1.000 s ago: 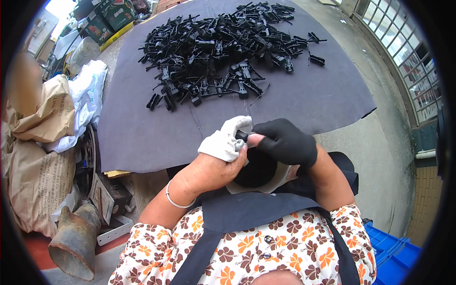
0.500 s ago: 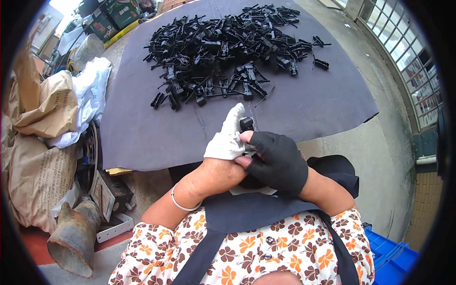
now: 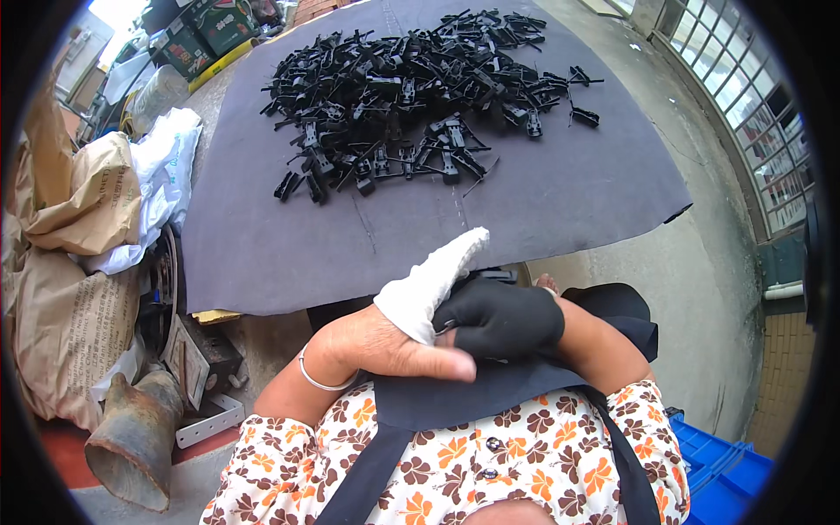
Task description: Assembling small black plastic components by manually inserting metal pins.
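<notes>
Pointing up-right, the white finger cot (image 3: 433, 282) on the left hand (image 3: 385, 346); gloved right hand (image 3: 499, 319) clamps its base.

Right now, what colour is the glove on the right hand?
Black, seen in the head view: right hand.

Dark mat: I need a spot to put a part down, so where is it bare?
The dark mat is bare along its near half, between the pile of black parts and the hands; its right edge is bare too. The far half is crowded.
</notes>
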### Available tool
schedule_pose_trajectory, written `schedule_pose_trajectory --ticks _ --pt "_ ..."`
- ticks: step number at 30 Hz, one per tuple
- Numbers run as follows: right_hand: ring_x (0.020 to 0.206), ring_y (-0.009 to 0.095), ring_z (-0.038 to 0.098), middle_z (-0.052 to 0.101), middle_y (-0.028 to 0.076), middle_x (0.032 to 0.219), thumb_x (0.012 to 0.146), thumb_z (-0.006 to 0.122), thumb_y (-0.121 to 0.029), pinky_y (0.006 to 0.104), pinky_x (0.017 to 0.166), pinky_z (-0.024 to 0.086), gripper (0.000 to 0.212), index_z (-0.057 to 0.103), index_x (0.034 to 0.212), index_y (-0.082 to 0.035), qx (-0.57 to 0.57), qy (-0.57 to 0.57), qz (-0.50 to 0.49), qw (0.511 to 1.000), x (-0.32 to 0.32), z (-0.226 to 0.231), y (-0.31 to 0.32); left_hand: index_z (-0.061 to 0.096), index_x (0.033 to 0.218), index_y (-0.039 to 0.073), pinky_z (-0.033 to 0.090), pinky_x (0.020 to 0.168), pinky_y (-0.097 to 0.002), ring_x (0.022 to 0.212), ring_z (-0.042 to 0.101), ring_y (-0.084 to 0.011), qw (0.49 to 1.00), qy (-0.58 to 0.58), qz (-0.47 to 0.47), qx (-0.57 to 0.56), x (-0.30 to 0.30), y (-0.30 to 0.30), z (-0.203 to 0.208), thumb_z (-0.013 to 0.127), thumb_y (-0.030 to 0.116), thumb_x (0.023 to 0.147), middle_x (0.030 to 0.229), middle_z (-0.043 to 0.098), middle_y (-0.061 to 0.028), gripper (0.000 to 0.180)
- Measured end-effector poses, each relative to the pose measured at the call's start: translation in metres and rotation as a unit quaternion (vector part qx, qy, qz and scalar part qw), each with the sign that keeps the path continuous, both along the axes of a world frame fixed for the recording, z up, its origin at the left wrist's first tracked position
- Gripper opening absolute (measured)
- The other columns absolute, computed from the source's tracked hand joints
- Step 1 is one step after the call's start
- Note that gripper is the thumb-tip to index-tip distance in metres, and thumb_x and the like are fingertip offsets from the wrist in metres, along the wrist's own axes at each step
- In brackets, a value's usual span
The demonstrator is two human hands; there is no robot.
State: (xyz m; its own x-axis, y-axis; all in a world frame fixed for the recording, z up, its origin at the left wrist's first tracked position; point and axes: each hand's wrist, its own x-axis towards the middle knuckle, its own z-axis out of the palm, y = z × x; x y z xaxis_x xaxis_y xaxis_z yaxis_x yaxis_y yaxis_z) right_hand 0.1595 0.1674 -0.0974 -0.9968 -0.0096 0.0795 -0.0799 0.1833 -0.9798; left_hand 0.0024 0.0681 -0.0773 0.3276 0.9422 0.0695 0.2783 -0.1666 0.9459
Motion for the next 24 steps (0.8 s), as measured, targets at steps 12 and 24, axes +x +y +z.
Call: schedule_pose_trajectory --ticks 12,24 --pt "0.077 0.033 0.062 0.064 0.015 0.088 0.082 0.057 -0.011 0.0379 0.067 0.049 0.023 0.062 0.105 -0.009 0.418 -0.025 -0.447 0.791 -0.003 -0.027 0.086 0.039 0.131 -0.005 0.055 0.072 -0.0328 0.09 0.062 -0.0225 0.927 -0.261 0.223 -0.154 -0.014 0.004 -0.02 0.043 0.012 0.095 0.108 0.057 -0.0178 0.041" --pt "0.059 0.027 0.057 0.053 0.006 0.068 0.078 0.057 -0.014 0.0383 0.05 0.044 0.007 0.057 0.085 -0.014 0.584 0.069 -0.254 0.768 -0.003 -0.019 0.029 0.055 0.111 -0.002 0.048 0.066 -0.0241 0.069 0.055 -0.0076 0.915 0.167 0.34 0.14 -0.001 0.03 -0.025 0.066 0.011 0.083 0.093 0.064 -0.0062 0.033"
